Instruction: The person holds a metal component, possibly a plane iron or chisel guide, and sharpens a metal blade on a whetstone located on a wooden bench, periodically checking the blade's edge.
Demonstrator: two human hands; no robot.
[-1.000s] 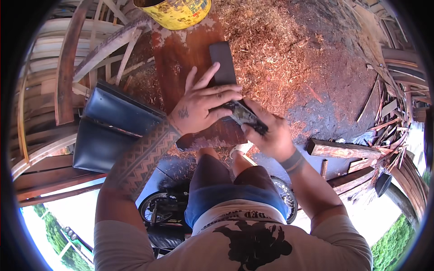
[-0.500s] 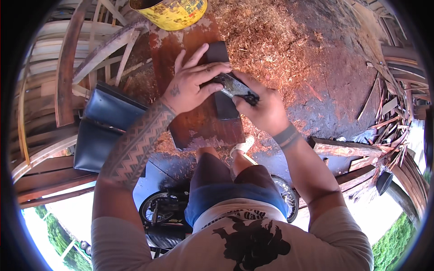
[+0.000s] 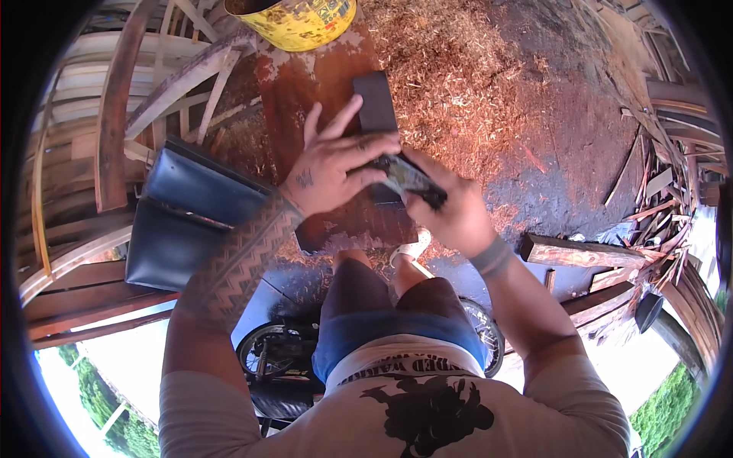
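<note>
A dark rectangular slab (image 3: 374, 103), resembling a sharpening stone, lies lengthwise on a reddish-brown wooden board (image 3: 282, 95). Above its nearer part is a grey metal piece with a dark end, like a blade (image 3: 406, 177); blur keeps its exact kind unclear. My right hand (image 3: 458, 210) is closed around the dark end. With thumb and forefinger my left hand (image 3: 328, 172) grips the far end, its other fingers raised and spread. Both hands hide part of the slab, and I cannot tell how the piece's underside meets it.
A stained yellow bucket (image 3: 309, 27) stands at the board's far end. Dark padded panels (image 3: 183, 206) are at my left, beside stacked timber (image 3: 114, 99). Wood shavings (image 3: 450, 69) cover the ground at the far right. A wooden beam (image 3: 584, 252) lies to the right; a motorcycle (image 3: 282, 359) shows below.
Both hands and the metal piece have moved toward me and a little to the right along the slab. More of the slab's far end now shows. The grip looks the same.
</note>
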